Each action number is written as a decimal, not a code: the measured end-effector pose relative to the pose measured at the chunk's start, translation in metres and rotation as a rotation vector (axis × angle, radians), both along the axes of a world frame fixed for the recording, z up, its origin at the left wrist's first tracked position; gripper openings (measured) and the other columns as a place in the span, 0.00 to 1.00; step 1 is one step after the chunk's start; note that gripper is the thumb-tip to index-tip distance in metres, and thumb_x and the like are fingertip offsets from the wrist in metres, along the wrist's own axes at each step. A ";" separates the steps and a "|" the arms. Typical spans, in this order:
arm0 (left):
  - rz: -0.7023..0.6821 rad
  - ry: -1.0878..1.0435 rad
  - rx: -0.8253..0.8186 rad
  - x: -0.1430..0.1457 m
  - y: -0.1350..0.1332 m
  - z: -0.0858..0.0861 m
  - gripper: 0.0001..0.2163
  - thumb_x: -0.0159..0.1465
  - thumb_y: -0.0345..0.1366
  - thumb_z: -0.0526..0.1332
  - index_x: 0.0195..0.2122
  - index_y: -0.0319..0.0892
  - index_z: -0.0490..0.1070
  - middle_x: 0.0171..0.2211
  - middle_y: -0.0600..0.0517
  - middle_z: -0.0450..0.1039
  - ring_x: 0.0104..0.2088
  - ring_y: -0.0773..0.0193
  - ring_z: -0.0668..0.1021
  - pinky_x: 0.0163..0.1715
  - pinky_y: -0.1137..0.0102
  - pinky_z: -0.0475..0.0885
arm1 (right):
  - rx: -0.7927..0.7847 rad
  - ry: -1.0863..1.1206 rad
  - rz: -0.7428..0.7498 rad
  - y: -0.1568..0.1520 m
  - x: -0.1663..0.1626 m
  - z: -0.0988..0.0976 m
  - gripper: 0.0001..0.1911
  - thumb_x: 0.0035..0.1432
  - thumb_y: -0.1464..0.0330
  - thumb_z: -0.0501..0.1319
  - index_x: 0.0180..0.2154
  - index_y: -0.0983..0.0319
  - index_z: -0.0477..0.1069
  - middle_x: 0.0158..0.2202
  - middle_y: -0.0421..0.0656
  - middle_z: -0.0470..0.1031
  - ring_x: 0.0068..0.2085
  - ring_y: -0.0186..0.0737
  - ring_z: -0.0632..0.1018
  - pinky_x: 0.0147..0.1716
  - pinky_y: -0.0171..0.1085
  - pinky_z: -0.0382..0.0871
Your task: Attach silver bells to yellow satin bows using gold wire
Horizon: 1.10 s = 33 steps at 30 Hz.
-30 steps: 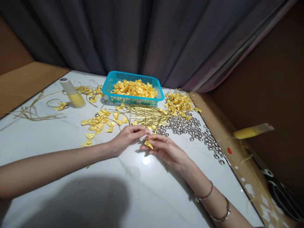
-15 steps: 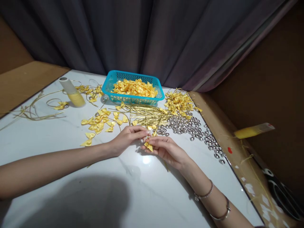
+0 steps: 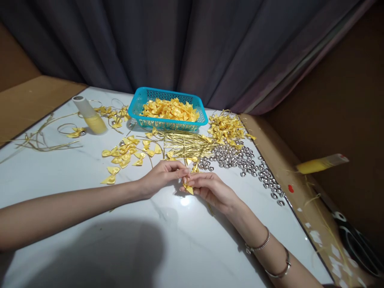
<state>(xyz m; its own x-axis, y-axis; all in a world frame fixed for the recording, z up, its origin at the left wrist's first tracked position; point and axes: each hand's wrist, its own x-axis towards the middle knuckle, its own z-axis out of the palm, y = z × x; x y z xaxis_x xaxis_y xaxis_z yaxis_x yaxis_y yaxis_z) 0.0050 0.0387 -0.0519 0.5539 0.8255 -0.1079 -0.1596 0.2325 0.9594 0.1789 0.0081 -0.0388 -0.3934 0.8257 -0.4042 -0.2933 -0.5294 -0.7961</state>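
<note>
Over the middle of the table, my right hand point(image 3: 214, 191) pinches a small yellow ribbon bow point(image 3: 189, 189) between thumb and fingers. The bow's lower tail shows below the fingertips; its upper part is covered. My left hand point(image 3: 163, 179) meets it from the other side, thumb and forefinger pressed together right by the bow. What those fingertips grip is too small and hidden to make out. Just beyond the hands lie more loose yellow bows point(image 3: 124, 154), a bundle of gold cords point(image 3: 187, 145) and a spread of shiny silver bells or beads point(image 3: 232, 157).
Behind stands a blue plastic basket point(image 3: 168, 122) filled with yellow bows. A pile of bows on cords point(image 3: 226, 127) lies to its right. A cone of yellow thread point(image 3: 95, 122) stands left. Scissors point(image 3: 357, 240) and another yellow thread cone point(image 3: 322, 164) are off the table's right edge.
The hands have barely moved. The bow has turned slightly in my right fingers, and my left fingertips have shifted a little downward beside it.
</note>
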 end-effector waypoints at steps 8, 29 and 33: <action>-0.007 0.007 0.012 -0.001 0.000 -0.002 0.11 0.56 0.42 0.66 0.25 0.39 0.74 0.24 0.54 0.71 0.28 0.69 0.70 0.31 0.72 0.63 | 0.019 -0.008 -0.018 -0.001 -0.001 0.002 0.05 0.39 0.76 0.66 0.24 0.64 0.79 0.30 0.42 0.78 0.33 0.37 0.79 0.41 0.37 0.71; 0.043 0.041 0.026 0.003 0.002 -0.001 0.13 0.58 0.44 0.64 0.25 0.39 0.73 0.28 0.51 0.71 0.32 0.65 0.71 0.37 0.69 0.66 | 0.604 -1.864 0.266 -0.061 0.096 0.041 0.08 0.53 0.66 0.59 0.35 0.60 0.74 0.38 0.49 0.78 0.31 0.46 0.78 0.22 0.38 0.66; 0.043 0.051 0.021 0.003 0.003 0.001 0.13 0.59 0.42 0.63 0.23 0.39 0.72 0.28 0.51 0.70 0.33 0.65 0.71 0.39 0.69 0.65 | 0.565 -2.066 0.341 -0.083 0.083 0.012 0.09 0.57 0.70 0.56 0.40 0.61 0.71 0.36 0.47 0.76 0.36 0.47 0.78 0.19 0.36 0.65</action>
